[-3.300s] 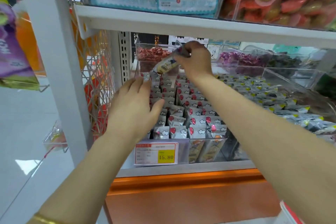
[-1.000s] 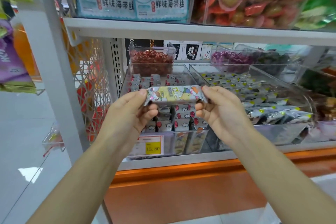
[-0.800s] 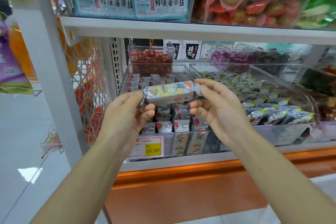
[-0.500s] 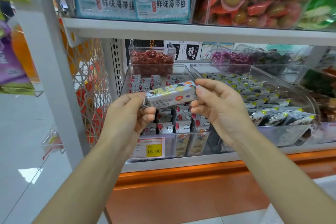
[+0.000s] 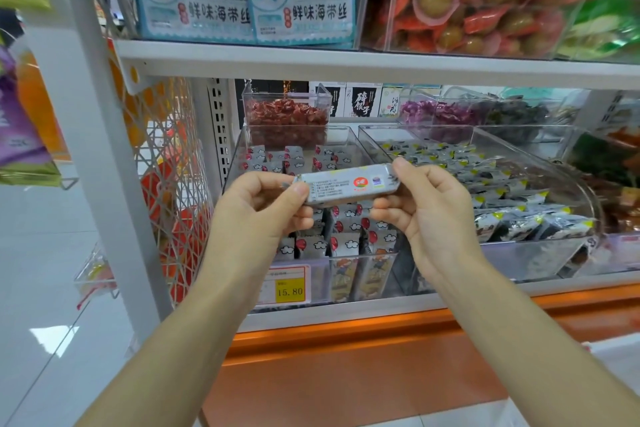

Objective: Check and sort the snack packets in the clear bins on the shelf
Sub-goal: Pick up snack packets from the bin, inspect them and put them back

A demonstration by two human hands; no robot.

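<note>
Head view, looking down past two bare forearms at a shop shelf [image 5: 346, 310]. Held level in the air between both hands: one long grey snack packet [image 5: 348, 184], small-print side with a round red-orange mark turned toward the camera. At its left end, the left hand [image 5: 256, 208], pinching with the thumb on the near face and the fingers [image 5: 301, 220] curled underneath. At its right end, the right hand [image 5: 433, 208], thumb tip on the upper corner, remaining digits bent below the packet's edge. Both grips closed on the packet. Packet raised in front of the left clear bin [image 5: 232, 166], covering part of its middle rows from this angle. Inside that bin, rows of small upright packets [image 5: 349, 229] printed with red balloons and white clouds; on its front wall, a price tag [image 5: 287, 286] reading 15.80. Just beside it on the right, a second clear bin [image 5: 530, 255] filled with grey packets [image 5: 502, 198] bearing yellow corners. Behind the left bin, a smaller clear box [image 5: 285, 114] of red-wrapped pieces; farther right at the back, a bin of purple-wrapped pieces [image 5: 436, 113]. On the upper shelf [image 5: 346, 61], seaweed packs [image 5: 301, 0] with pale blue labels, and next to them a clear box of red and olive-coloured snacks [image 5: 467, 3]. Below the shelf edge, an orange panel [image 5: 346, 367].
</note>
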